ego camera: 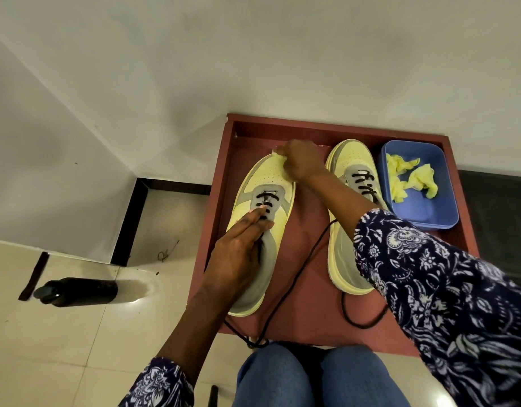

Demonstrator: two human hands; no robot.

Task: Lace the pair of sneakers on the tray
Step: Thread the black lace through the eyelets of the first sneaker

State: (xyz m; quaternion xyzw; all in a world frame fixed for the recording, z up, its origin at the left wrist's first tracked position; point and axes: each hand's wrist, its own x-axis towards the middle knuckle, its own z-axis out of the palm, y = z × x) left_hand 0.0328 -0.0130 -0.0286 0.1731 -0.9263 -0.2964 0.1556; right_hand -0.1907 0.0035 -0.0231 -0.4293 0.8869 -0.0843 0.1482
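Two pale yellow and grey sneakers stand side by side on a reddish-brown tray (309,301). The left sneaker (275,174) has black lace through its lowest eyelets only. My left hand (238,254) lies over its tongue, fingertips at the lace crossings, and appears to pinch a black lace (294,277) that trails back off the tray's near edge. My right hand (297,160) grips the toe of the left sneaker. The right sneaker (348,160) is laced further up; its loose lace loops on the tray near the heel. My right forearm crosses over it.
A blue plastic tub (420,212) holding crumpled yellow paper sits in the tray's right corner. A black bottle (77,290) lies on the tiled floor to the left. White walls stand close behind the tray. My knees in blue jeans are at the bottom.
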